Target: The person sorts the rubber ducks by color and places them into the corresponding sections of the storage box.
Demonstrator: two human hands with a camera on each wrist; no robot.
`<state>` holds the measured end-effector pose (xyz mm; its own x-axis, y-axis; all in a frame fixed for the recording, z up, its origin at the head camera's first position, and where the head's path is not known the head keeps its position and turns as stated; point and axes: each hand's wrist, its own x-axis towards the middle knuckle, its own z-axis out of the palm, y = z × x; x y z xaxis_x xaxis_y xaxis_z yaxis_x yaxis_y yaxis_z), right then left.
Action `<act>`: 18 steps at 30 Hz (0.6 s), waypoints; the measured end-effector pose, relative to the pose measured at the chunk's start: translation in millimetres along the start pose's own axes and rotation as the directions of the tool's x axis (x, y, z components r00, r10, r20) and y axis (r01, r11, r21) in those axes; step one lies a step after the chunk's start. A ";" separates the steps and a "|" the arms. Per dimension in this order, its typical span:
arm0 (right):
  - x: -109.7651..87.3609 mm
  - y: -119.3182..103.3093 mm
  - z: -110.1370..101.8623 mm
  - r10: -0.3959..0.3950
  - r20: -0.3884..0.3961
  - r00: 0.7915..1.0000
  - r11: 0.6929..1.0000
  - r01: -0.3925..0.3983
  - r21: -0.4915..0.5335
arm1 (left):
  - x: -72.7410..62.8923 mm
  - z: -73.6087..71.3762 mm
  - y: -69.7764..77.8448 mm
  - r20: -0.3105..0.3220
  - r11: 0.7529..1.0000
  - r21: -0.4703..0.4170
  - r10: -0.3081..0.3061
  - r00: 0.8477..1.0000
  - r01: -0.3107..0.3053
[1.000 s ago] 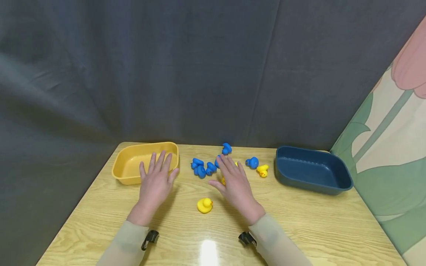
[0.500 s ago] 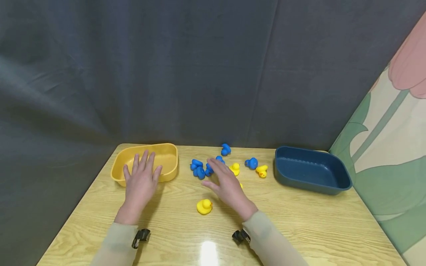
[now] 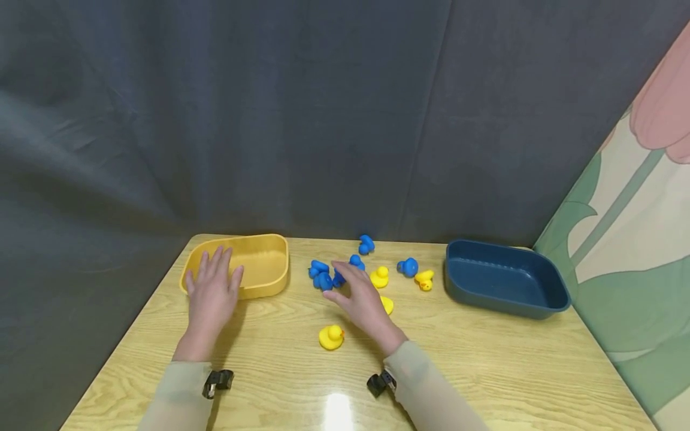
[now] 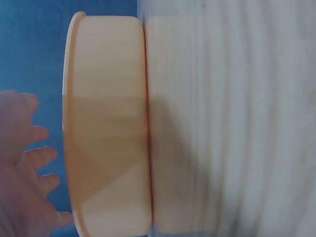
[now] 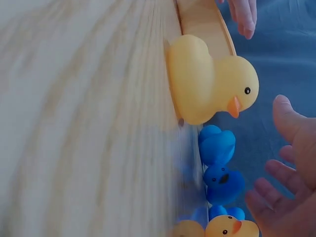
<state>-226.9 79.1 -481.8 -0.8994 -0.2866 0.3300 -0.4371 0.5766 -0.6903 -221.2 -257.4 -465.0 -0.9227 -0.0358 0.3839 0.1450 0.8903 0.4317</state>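
Both spread and empty, the left hand (image 3: 210, 294) is hovering by the yellow tub (image 3: 271, 288) near the counter (image 3: 269, 383)'s far-left corner, the right hand (image 3: 364, 303) by ducks (image 3: 380, 277) lying between its side edges, probably to suit either.

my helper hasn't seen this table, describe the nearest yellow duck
On the wooden table, look between the yellow bin and dark blue bin, then nearer the head camera. The yellow duck sits upright, orange beak rightward; it stands apart, in front of the other ducks.

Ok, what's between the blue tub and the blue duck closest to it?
One yellow duck lies between the blue duck and the blue tub, on the table. The head view shows it.
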 end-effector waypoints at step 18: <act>11.0 1.6 6.7 0.040 0.076 0.996 0.996 -0.046 0.076 | 0.4 -12.7 -49.7 0.039 0.962 -0.193 -0.189 0.981 0.193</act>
<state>-237.5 71.8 -483.6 -0.9130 -0.3205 0.2523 -0.3935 0.5293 -0.7517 -224.2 -307.4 -475.9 -0.9465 -0.1859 0.2636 0.0305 0.7619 0.6470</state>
